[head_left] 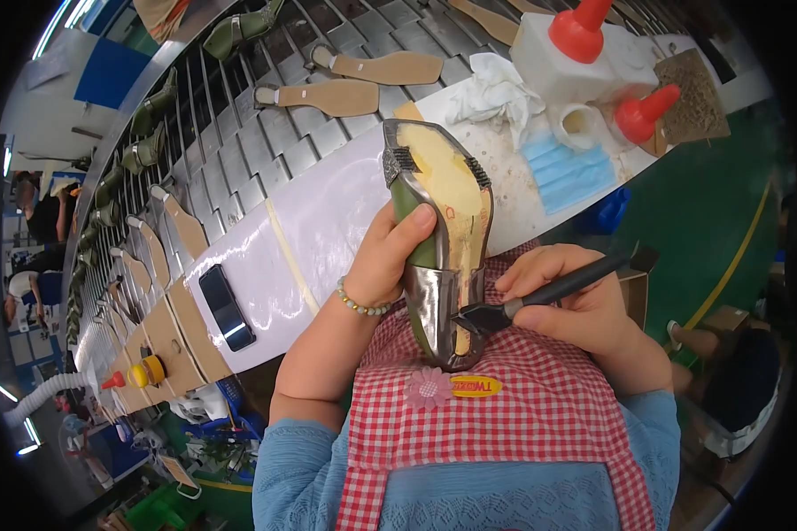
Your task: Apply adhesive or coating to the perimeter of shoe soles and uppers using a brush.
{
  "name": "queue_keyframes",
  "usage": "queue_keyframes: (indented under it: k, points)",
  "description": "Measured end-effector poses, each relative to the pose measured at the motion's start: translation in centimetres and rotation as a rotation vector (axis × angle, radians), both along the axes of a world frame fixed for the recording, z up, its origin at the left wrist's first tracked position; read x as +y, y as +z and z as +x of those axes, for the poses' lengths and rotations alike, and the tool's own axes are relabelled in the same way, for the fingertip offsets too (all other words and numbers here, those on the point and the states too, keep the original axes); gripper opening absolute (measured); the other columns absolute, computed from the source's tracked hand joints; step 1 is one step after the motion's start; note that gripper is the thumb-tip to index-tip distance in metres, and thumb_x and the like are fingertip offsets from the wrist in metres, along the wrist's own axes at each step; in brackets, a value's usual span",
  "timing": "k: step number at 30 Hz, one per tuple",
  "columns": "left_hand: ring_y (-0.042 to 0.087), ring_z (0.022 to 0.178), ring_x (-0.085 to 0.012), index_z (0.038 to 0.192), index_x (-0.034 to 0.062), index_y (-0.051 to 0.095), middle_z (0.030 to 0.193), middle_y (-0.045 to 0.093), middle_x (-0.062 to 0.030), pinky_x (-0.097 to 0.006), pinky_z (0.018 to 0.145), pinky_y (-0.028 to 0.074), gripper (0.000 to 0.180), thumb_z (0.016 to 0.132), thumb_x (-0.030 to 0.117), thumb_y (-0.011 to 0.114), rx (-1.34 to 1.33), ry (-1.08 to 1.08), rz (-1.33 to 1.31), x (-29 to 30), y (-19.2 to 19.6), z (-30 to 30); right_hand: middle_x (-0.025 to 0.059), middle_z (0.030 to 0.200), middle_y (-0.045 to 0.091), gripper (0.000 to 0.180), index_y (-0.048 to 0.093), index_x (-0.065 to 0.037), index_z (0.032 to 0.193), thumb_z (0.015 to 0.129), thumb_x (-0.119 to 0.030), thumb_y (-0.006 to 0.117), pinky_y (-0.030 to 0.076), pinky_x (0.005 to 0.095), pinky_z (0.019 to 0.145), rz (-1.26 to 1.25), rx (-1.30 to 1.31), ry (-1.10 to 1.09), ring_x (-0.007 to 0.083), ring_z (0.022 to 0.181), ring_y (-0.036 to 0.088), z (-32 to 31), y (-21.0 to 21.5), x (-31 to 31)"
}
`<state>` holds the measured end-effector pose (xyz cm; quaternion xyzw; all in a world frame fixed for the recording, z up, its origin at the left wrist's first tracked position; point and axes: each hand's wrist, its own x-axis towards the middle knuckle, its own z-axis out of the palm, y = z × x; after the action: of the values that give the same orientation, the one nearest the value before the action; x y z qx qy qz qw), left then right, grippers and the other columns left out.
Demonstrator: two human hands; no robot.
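Note:
My left hand (390, 257) grips an upturned shoe (443, 239) on its last, sole side facing me, with a tan insole and grey-silver upper folded over the edges. My right hand (576, 305) holds a dark-handled brush (540, 296), its black bristle tip touching the heel part of the shoe. Both hands are above my red-checked apron (505, 416), just in front of the white bench edge (328, 212).
A black phone (226, 307) lies on the bench at left. White glue bottles with red caps (584, 49), a white rag (496, 93) and a blue face mask (571, 173) sit at right. Behind, a slatted conveyor (266, 115) carries tan insoles and green shoes. Other people work far left.

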<state>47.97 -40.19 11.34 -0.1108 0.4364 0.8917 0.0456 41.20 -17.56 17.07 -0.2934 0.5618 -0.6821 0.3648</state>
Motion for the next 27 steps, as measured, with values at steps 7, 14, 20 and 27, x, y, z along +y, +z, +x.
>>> queue_keyframes:
  k: [7, 14, 20, 27]
  points:
    - [0.062, 0.097, -0.0168, 0.124, -0.0027, 0.048, 0.112, 0.061, -0.0103, -0.030, 0.083, 0.051, 0.053, 0.089, 0.034, 0.062, -0.017, 0.023, -0.048, 0.5, 1.1, 0.8, 0.0089, 0.095, 0.065, 0.018, 0.063, 0.001, 0.092, 0.077, 0.001, 0.072, 0.049, 0.0256, 0.080, 0.045, -0.103, -0.070, 0.0128, 0.089, 0.062, 1.1, -0.2, -0.5]
    - [0.061, 0.099, -0.0173, 0.125, -0.0027, 0.047, 0.113, 0.060, -0.0107, -0.030, 0.083, 0.051, 0.053, 0.088, 0.032, 0.063, -0.016, 0.010, -0.050, 0.8, 1.1, 1.3, 0.0104, 0.092, 0.066, 0.018, 0.064, 0.000, 0.090, 0.075, 0.001, 0.073, 0.049, 0.0268, 0.077, 0.028, 0.222, -0.215, 0.0156, 0.087, 0.063, 1.0, 0.0, -0.8]
    - [0.061, 0.098, -0.0172, 0.125, -0.0026, 0.047, 0.113, 0.060, -0.0106, -0.030, 0.083, 0.051, 0.054, 0.088, 0.033, 0.063, -0.040, 0.019, -0.048, 0.7, 1.2, 1.4, 0.0104, 0.083, 0.065, 0.018, 0.064, -0.002, 0.082, 0.070, -0.004, 0.077, 0.052, 0.0331, 0.072, 0.014, 0.582, -0.057, 0.0253, 0.082, 0.066, 0.7, 1.0, -0.5]
    - [0.062, 0.097, -0.0172, 0.124, -0.0025, 0.048, 0.112, 0.061, -0.0106, -0.030, 0.083, 0.051, 0.054, 0.088, 0.034, 0.064, -0.060, 0.040, -0.036, 0.2, 0.8, 1.4, 0.0132, 0.088, 0.066, 0.018, 0.063, 0.000, 0.086, 0.073, -0.003, 0.076, 0.051, 0.0314, 0.077, -0.002, 0.273, 0.094, 0.0213, 0.086, 0.065, 0.4, 1.0, 0.0]
